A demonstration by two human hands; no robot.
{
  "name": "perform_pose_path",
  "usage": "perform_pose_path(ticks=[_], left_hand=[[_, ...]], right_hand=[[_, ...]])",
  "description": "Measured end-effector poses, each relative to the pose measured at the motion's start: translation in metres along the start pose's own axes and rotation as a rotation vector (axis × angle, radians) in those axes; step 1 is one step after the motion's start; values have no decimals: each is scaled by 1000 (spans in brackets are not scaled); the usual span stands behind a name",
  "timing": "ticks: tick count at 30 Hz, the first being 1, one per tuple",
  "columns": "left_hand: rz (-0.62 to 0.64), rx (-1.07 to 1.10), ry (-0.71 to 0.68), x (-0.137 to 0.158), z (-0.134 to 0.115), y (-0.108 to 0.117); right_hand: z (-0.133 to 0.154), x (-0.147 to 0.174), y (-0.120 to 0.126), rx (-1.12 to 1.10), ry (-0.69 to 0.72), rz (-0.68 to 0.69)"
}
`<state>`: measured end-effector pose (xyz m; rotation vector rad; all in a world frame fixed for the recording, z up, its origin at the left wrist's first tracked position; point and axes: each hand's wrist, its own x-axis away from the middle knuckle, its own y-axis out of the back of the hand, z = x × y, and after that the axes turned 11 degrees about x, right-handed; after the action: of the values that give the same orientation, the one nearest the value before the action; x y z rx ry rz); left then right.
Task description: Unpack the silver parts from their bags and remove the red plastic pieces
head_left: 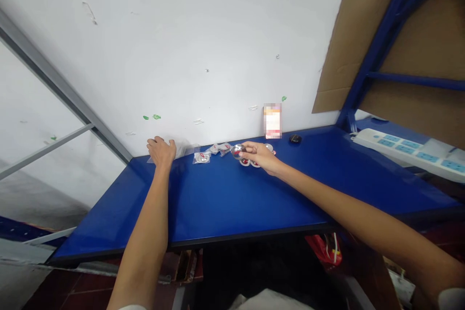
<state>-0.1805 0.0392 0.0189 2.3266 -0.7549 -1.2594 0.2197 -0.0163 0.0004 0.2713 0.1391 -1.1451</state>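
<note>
My right hand pinches a round shiny metal disc with a red mark, raised a little above the table. Beneath that hand lie more round pieces in silver and red, partly hidden by it. At the back left, my left hand rests with fingers apart on clear plastic bags; whether it grips one is hard to see. Between the hands lie a bagged disc and several small clear packets with red inside.
The blue table stands against a white wall. A small card or box, blurred out, leans on the wall near a black round object. On the right lies a white power strip beside a blue metal frame.
</note>
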Motion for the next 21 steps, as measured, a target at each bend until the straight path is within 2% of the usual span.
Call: perform_pose_path(ticks=[2,4,6,8,10,12,14,16,21], left_hand=[[25,94,-44,1,-18,-1],[131,262,-57,8,-43,-4],[384,520,-64,22,-73,-7],[733,773,-132,40,-102,-7],[941,939,-170,59,-126,-4],[1082,1012,-203,75,-143,2],[1118,1019,-234,88,-153,8],[1100,1011,-250,96,-158,11],[1045,1005,-237,111,-161,1]], right_hand=[[2,2,-2,77,56,-6],[5,5,-4,161,132,3],[8,9,-7,223,203,22],[11,12,-9,251,238,39],[12,12,-9,250,235,34],[13,10,-7,223,220,20],[13,8,-4,172,198,5],[12,4,-1,128,159,-1],[2,-2,7,127,90,-23]])
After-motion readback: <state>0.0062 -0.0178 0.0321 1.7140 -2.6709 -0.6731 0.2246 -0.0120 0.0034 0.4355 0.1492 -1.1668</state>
